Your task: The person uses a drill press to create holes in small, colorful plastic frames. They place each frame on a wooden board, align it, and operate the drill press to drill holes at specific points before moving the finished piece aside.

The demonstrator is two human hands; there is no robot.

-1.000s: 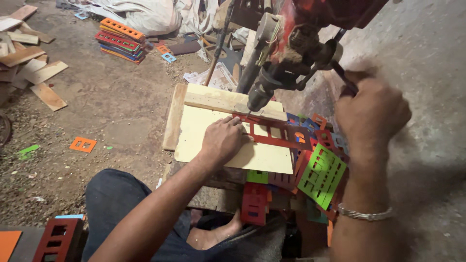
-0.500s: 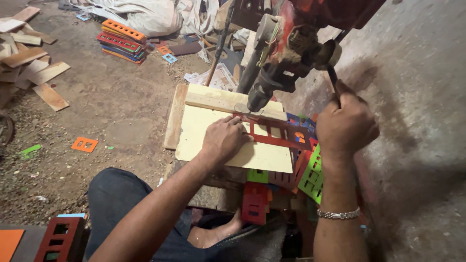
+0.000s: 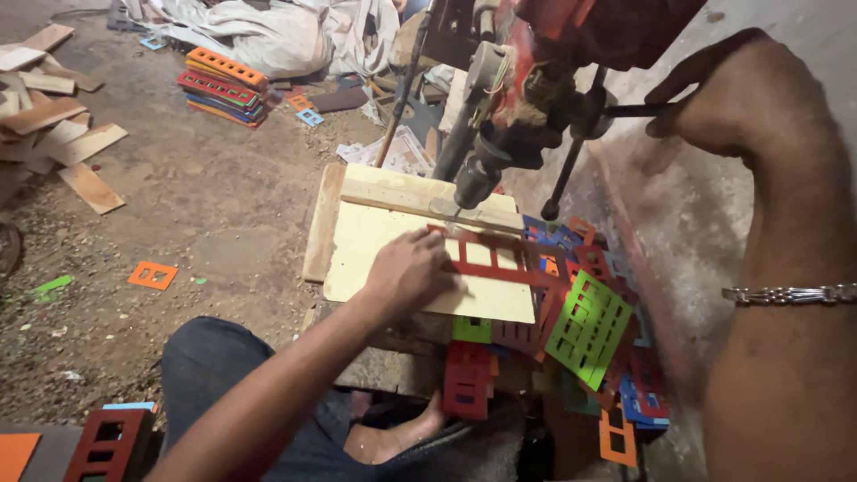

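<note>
My left hand point(image 3: 409, 272) presses flat on a red cut-out frame piece point(image 3: 500, 266) that lies on a pale yellow board point(image 3: 375, 241). A drill press head point(image 3: 500, 125) hangs just above the piece, its bit near the frame's upper edge. My right hand point(image 3: 732, 89) is raised at the upper right, closed around the dark feed lever point(image 3: 629, 111) of the drill press. A metal bracelet point(image 3: 786, 293) circles my right wrist. My jeans-clad knee point(image 3: 205, 357) and a bare foot point(image 3: 393, 439) show below the board.
A heap of coloured cut-out panels, with a green one point(image 3: 587, 328) on top, lies right of the board. A stack of coloured panels point(image 3: 221, 85) sits far left on the dirt floor, wood scraps point(image 3: 62, 134) further left, an orange piece point(image 3: 152, 275) loose nearby.
My right hand has swung upward with the feed lever, from beside the board to the upper right. My left hand has stayed on the red frame piece.
</note>
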